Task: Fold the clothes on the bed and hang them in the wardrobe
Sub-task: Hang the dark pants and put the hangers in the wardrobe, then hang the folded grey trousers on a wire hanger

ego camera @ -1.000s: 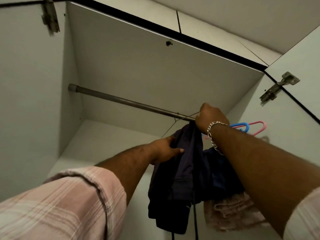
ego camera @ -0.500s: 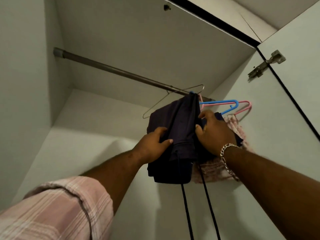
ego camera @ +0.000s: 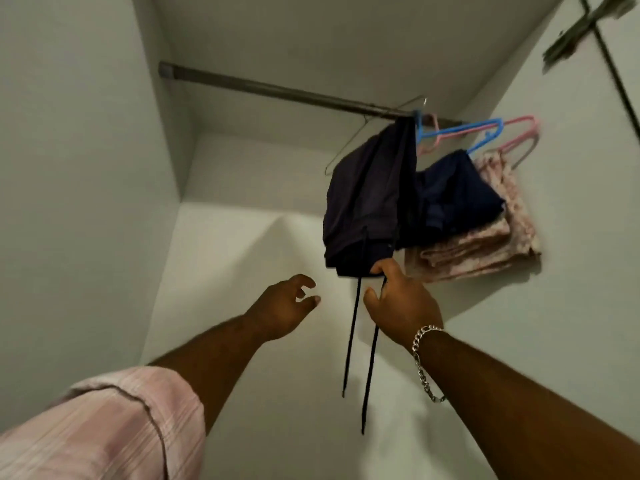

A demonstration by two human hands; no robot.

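Observation:
A folded dark garment [ego camera: 363, 195] hangs from a thin wire hanger [ego camera: 349, 142] on the wardrobe rod [ego camera: 277, 90]. Two black drawstrings [ego camera: 350, 341] dangle from its lower edge. My right hand [ego camera: 401, 301], with a chain bracelet on the wrist, touches the garment's bottom hem with the forefinger; one drawstring runs between thumb and forefinger, which stay apart. My left hand [ego camera: 285, 306] hovers left of the garment, fingers loosely curled and holding nothing.
A navy garment [ego camera: 450, 192] on a blue hanger [ego camera: 460, 131] and a pink patterned cloth [ego camera: 485, 244] on a pink hanger [ego camera: 519, 136] hang to the right, against the wardrobe's side wall. The rod's left stretch is bare. A door hinge [ego camera: 575, 32] shows at top right.
Both hands came down off the dark garment's sides. The left hand has let go and drawn away to the left; the right slid down to the hem. The view tilted lower.

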